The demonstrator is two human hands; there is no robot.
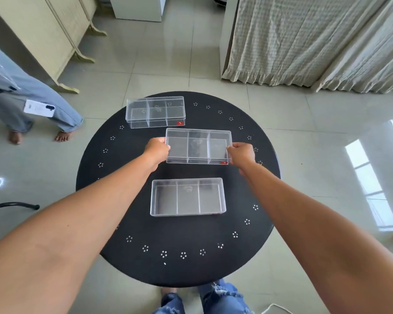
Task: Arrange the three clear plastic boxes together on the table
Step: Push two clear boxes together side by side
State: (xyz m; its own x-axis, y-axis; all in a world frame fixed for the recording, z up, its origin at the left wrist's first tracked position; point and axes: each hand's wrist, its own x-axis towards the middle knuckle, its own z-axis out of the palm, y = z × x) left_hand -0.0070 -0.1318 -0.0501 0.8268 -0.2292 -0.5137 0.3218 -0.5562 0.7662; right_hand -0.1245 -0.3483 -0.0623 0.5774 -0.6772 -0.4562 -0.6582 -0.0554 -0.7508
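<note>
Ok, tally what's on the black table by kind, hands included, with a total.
Clear plastic boxes: 3: far box, middle box, near box
Hands: 2: left hand, right hand, both gripping the middle box
Total: 5

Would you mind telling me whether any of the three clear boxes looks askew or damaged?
No damage shows. The far box sits offset to the left and slightly rotated against the near box. The middle box is held at its ends by the left hand and right hand.

Clear glossy plastic boxes (pixel 198 146) (matt black table (pixel 123 177))
</note>
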